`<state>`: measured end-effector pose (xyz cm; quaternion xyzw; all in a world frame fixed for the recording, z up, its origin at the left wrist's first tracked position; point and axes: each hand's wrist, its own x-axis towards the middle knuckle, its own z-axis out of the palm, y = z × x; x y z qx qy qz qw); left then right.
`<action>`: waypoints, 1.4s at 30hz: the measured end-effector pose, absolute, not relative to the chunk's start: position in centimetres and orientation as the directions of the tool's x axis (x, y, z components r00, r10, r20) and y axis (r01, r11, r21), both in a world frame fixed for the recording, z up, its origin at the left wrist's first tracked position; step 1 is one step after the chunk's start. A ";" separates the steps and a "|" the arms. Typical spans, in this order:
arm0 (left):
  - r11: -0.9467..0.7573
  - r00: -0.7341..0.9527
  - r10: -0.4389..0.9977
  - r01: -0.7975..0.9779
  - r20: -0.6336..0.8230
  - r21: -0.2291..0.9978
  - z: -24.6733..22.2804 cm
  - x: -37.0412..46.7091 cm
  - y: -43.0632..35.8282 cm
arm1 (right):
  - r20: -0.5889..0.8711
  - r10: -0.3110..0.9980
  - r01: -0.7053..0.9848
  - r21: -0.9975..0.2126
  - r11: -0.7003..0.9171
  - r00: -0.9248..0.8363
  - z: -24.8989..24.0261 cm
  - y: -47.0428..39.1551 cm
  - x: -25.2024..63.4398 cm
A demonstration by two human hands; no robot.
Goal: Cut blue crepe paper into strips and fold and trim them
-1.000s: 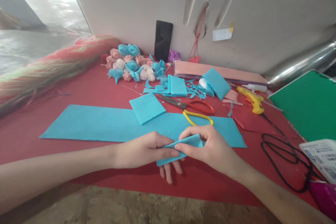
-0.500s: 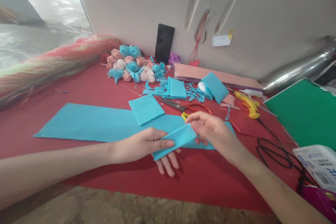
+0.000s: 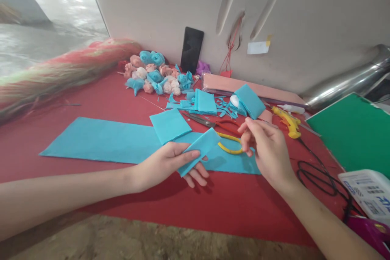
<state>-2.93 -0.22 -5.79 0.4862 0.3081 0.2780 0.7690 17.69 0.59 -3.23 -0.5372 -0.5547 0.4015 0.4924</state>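
My left hand (image 3: 178, 161) pinches a folded piece of blue crepe paper (image 3: 203, 149) between thumb and fingers, the piece slanting up to the right. Near the scissors' handles is my right hand (image 3: 268, 150), fingers loosely curled and apart, with nothing seen in it. The scissors (image 3: 230, 150) lie with dark blades pointing left and red and yellow handles, one handle partly behind my right fingers. Under both hands stretches a long blue crepe paper strip (image 3: 106, 140). A blue folded square (image 3: 170, 125) rests on its back edge.
Blue, pink and white paper flowers (image 3: 155, 75) are heaped at the back left. Behind the scissors lie blue scraps and folded squares (image 3: 205, 101). A yellow glue gun (image 3: 289, 122) with a black cord (image 3: 317, 172) lies right, beside a green board (image 3: 356, 130). A phone (image 3: 191, 50) leans on the wall.
My right hand has let go of the folded paper and moved right and up to the scissors' handles. My left hand keeps hold of the paper, now tilted more steeply.
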 end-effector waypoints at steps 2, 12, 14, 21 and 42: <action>0.382 0.668 0.716 -0.133 -0.202 0.914 -5.8 -2.9 -0.3 | 0.062 0.997 0.231 -0.970 0.069 -0.036 -3.4 0.4 17.2; 0.385 0.694 0.697 -0.148 -0.182 0.911 -5.3 -2.9 -0.7 | -0.084 0.955 0.085 -0.994 -0.062 -0.285 -4.0 -0.5 16.4; 0.391 0.720 0.667 -0.119 -0.192 0.912 -5.4 -2.9 -0.6 | -0.132 0.907 0.140 -0.987 -0.082 -0.400 -3.9 -1.1 15.8; 0.427 0.762 0.588 -0.009 -0.271 0.904 -5.7 -3.2 -0.5 | -0.221 0.886 0.176 -0.971 -0.162 -0.407 -4.3 -2.4 14.4; 0.080 0.812 0.543 0.203 -0.214 0.976 -5.3 -3.1 -1.8 | -0.275 0.871 0.152 -0.961 -0.233 -0.407 -3.9 -4.4 13.6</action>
